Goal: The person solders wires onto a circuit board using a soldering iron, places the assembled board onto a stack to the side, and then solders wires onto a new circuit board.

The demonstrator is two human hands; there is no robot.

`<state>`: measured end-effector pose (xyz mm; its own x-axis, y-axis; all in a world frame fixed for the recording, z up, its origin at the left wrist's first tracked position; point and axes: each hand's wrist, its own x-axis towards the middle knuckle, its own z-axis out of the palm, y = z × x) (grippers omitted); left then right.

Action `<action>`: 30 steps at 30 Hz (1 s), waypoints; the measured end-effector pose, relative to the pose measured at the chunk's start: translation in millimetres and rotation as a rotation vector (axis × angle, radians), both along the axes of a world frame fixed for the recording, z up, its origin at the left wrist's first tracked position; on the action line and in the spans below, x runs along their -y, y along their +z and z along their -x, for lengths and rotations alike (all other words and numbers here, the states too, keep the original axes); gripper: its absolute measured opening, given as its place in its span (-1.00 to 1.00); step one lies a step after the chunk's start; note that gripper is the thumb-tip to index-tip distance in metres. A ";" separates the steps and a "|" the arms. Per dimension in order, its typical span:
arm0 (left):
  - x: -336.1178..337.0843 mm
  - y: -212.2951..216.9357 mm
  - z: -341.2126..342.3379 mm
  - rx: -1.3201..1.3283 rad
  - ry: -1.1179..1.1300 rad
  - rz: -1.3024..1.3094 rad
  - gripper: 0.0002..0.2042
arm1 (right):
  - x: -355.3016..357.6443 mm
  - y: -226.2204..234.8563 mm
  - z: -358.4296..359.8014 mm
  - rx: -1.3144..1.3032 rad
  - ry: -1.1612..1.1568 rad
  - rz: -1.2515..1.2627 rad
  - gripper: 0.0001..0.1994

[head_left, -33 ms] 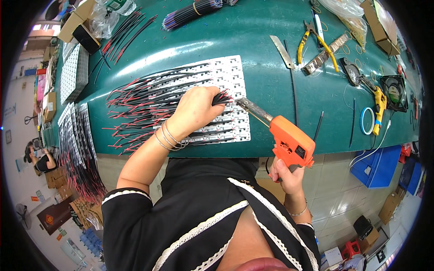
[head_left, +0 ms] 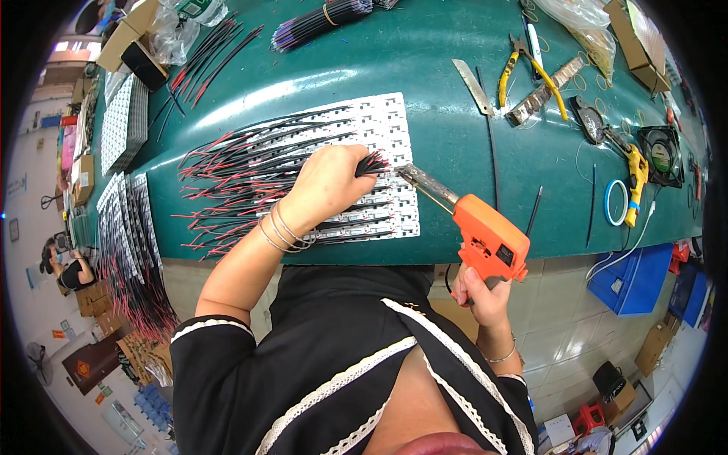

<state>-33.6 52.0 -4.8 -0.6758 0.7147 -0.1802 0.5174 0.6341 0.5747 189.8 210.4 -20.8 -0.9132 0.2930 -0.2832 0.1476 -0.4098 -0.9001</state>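
My left hand [head_left: 326,186] rests on a white panel of circuit strips [head_left: 390,121] on the green table [head_left: 447,144], pinching a small bundle of black and red wires [head_left: 373,163] at their ends. Many more red and black wires [head_left: 227,182] fan out to the left from the strips. My right hand [head_left: 481,296] grips the handle of an orange soldering gun [head_left: 491,243] below the table's front edge. The gun's metal tip [head_left: 413,176] points up and left, right beside the pinched wire ends.
Yellow pliers [head_left: 523,72], a metal blade [head_left: 474,87], a small black fan [head_left: 661,155] and a white ring of tape [head_left: 616,202] lie to the right. More wired strips [head_left: 125,227] hang off the left edge. A blue crate [head_left: 633,277] stands on the floor.
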 end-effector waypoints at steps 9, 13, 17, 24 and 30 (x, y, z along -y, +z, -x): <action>-2.8 -0.6 8.8 0.059 -0.077 0.014 -0.82 | 0.7 0.6 0.8 0.039 0.017 -0.004 -0.84; -4.3 0.1 5.5 -0.001 -0.080 0.032 -0.83 | 1.3 4.1 3.1 0.044 0.023 -0.037 -0.85; -4.8 0.0 2.5 -0.053 -0.080 0.064 -0.82 | 1.2 3.5 2.0 0.050 0.020 -0.042 -0.83; -4.6 3.4 1.6 -0.037 -0.061 0.056 -0.81 | -3.9 0.0 -0.2 -0.029 -0.014 0.026 -0.61; 4.7 2.3 10.2 0.073 -0.096 -0.077 -0.82 | -7.7 1.0 6.5 -0.033 -0.037 0.045 -0.59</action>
